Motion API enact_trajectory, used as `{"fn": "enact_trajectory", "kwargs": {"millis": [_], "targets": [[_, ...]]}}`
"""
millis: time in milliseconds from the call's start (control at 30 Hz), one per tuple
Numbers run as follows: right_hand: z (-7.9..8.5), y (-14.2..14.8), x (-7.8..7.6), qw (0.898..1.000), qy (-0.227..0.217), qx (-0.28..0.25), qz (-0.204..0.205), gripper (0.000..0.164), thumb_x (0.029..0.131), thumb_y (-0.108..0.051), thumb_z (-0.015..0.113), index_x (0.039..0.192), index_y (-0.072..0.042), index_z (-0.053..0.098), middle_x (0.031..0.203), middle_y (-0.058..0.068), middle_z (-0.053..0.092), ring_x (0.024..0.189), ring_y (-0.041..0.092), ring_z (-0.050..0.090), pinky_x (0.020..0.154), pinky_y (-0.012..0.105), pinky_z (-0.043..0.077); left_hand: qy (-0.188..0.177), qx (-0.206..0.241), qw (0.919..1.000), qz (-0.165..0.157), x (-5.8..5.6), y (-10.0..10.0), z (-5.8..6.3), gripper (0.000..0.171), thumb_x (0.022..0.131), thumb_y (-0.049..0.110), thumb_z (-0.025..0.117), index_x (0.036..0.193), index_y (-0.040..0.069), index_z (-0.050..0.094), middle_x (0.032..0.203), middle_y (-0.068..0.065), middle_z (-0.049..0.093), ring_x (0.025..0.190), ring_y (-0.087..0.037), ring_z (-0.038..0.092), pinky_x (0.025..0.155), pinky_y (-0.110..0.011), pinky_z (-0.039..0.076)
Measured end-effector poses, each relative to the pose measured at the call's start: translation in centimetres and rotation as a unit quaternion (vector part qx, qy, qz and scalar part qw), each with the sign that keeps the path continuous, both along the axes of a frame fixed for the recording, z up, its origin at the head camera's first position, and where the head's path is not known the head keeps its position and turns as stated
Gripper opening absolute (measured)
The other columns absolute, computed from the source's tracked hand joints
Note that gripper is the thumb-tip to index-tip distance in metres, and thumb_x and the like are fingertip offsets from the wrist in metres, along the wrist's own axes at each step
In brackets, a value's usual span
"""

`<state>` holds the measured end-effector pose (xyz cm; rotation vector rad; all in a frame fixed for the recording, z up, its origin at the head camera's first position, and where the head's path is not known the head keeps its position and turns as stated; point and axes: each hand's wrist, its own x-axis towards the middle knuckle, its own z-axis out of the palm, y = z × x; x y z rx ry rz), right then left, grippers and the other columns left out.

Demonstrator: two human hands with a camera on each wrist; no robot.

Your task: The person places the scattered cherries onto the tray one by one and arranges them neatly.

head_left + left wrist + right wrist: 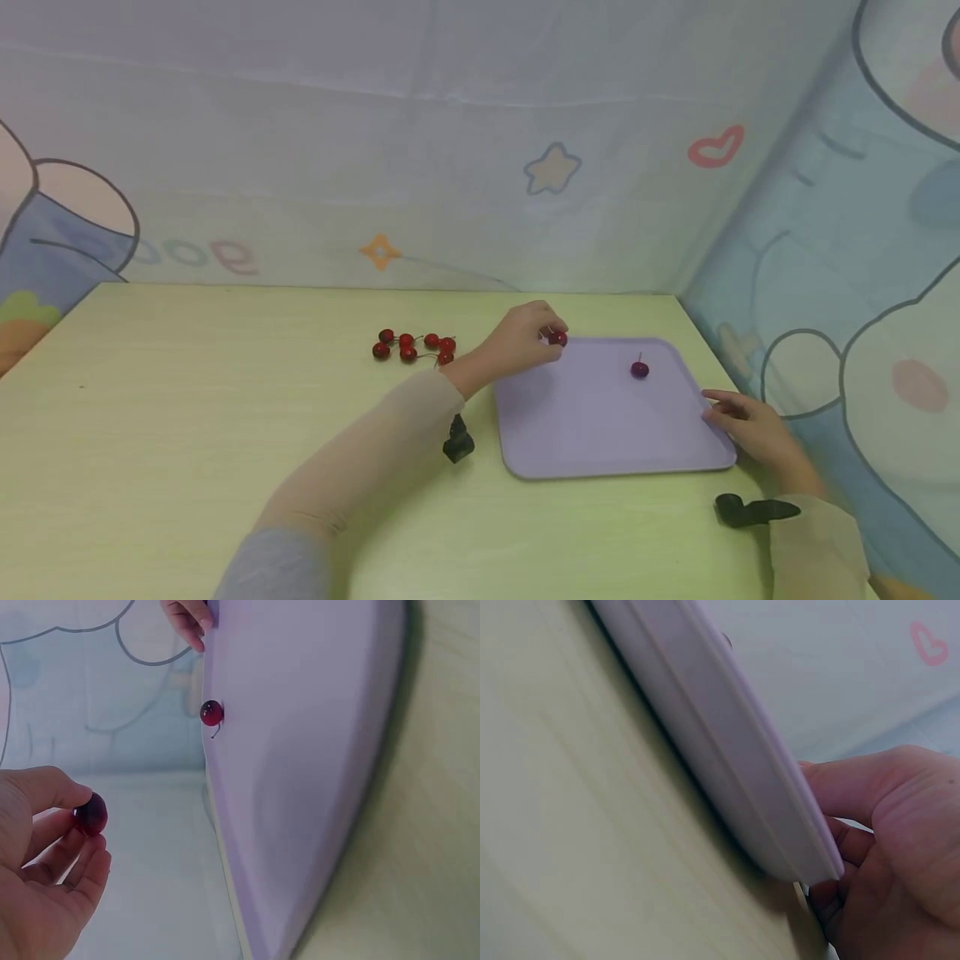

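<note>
Between thumb and fingertips, my left hand pinches a dark red cherry, held above the back left part of a lilac tray. A second cherry lies on the tray toward its back right, stem upward in the head view. My right hand grips the tray's right edge. In the right wrist view its thumb lies over the rim, with the other fingers curled at the outer side, partly hidden by the tray.
Several red cherries with thin stems lie in a loose group on the pale wooden table, left of the tray and behind my left forearm. A printed cloth wall stands along the table's back, another on the right side.
</note>
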<state>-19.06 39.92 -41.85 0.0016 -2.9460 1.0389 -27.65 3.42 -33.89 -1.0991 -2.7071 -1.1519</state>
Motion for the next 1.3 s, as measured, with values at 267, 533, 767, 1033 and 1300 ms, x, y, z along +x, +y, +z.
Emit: {"fn": "enact_trajectory", "kwargs": {"millis": [267, 533, 767, 1033, 1300], "targets": [[-0.1, 0.1, -0.1, 1.0, -0.008, -0.01, -0.005, 0.052, 0.095, -0.028, 0.062, 0.132, 0.007, 0.053, 0.103, 0.012, 0.062, 0.079, -0.005, 0.05, 0.066, 0.02, 0.046, 0.014, -0.014, 0.9994, -0.027, -1.1, 3.5, 0.6, 0.025, 0.088, 0.005, 0.063, 0.112, 0.001, 0.069, 0.106, -0.009, 0.064, 0.095, -0.017, 0.06, 0.08, -0.02, 0.048], [-0.2, 0.1, -0.1, 1.0, -0.002, -0.01, -0.01, 0.051, 0.094, -0.027, 0.063, 0.131, 0.006, 0.054, 0.105, 0.015, 0.061, 0.079, -0.005, 0.05, 0.067, 0.019, 0.045, 0.004, -0.028, 0.9992, -0.03, -2.2, 6.6, 0.1, 0.025, 0.088, 0.006, 0.065, 0.112, 0.001, 0.069, 0.105, -0.008, 0.064, 0.095, -0.015, 0.058, 0.08, -0.017, 0.046], [0.0, 0.0, 0.0, 1.0, -0.005, -0.018, -0.009, 0.05, 0.094, -0.025, 0.063, 0.131, 0.007, 0.053, 0.105, 0.015, 0.062, 0.08, -0.005, 0.05, 0.068, 0.019, 0.046, -0.021, -0.04, 0.9985, -0.03, -3.0, 8.7, -1.2, 0.026, 0.086, 0.005, 0.067, 0.111, 0.001, 0.069, 0.104, -0.007, 0.066, 0.092, -0.014, 0.059, 0.079, -0.016, 0.047], [0.1, 0.0, 0.1, 1.0, -0.008, -0.021, -0.016, 0.051, 0.094, -0.025, 0.064, 0.132, 0.007, 0.053, 0.105, 0.014, 0.061, 0.08, -0.004, 0.05, 0.068, 0.019, 0.045, -0.053, -0.037, 0.9979, -0.01, -3.5, 10.1, -2.3, 0.02, 0.084, 0.0, 0.066, 0.104, 0.001, 0.07, 0.097, -0.008, 0.068, 0.087, -0.014, 0.058, 0.071, -0.016, 0.045], [-0.2, 0.1, -0.1, 1.0, -0.015, -0.023, -0.015, 0.052, 0.094, -0.027, 0.064, 0.132, 0.006, 0.053, 0.105, 0.013, 0.061, 0.081, -0.002, 0.051, 0.068, 0.019, 0.046, -0.08, -0.071, 0.9943, 0.005, -3.7, 10.4, -3.4, 0.019, 0.086, 0.004, 0.067, 0.105, 0.001, 0.07, 0.1, -0.008, 0.068, 0.086, -0.013, 0.056, 0.071, -0.017, 0.045]]}}
